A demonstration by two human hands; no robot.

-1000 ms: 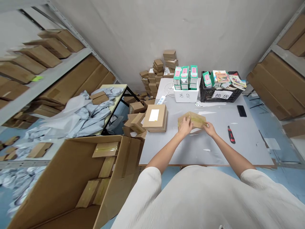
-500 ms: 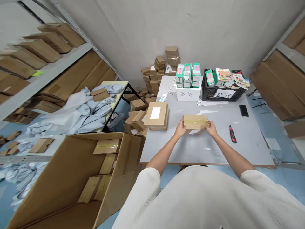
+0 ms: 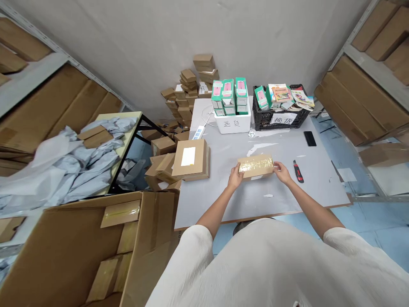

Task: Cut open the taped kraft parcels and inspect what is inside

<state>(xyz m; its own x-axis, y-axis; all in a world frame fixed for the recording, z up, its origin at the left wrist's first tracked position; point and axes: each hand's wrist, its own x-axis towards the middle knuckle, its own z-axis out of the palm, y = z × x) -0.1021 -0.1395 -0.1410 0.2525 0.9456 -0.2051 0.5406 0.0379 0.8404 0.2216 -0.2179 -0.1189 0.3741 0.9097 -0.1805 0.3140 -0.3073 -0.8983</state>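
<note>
A small brown cardboard box (image 3: 256, 166) with shiny clear tape across its top is at the middle of the grey table (image 3: 220, 200). My left hand (image 3: 235, 176) grips its left end, fingers along the side. At its right end, my right hand (image 3: 282, 172) has its fingers pinched together by the corner. Farther right lies a red and black utility knife (image 3: 298, 171). Left of my hands, a larger box (image 3: 191, 159) with a white label rests near the table's left edge.
White bin (image 3: 233, 123) with green and pink boxes and black crate (image 3: 277, 119) with books stand at the back. A phone (image 3: 309, 138) lies right. A large open carton (image 3: 150, 247) holding taped boxes stands left; shelves flank both sides.
The camera view has turned, shifting the table and its contents leftward in the picture. The small box is slightly tilted now, its left end still in my left hand.
</note>
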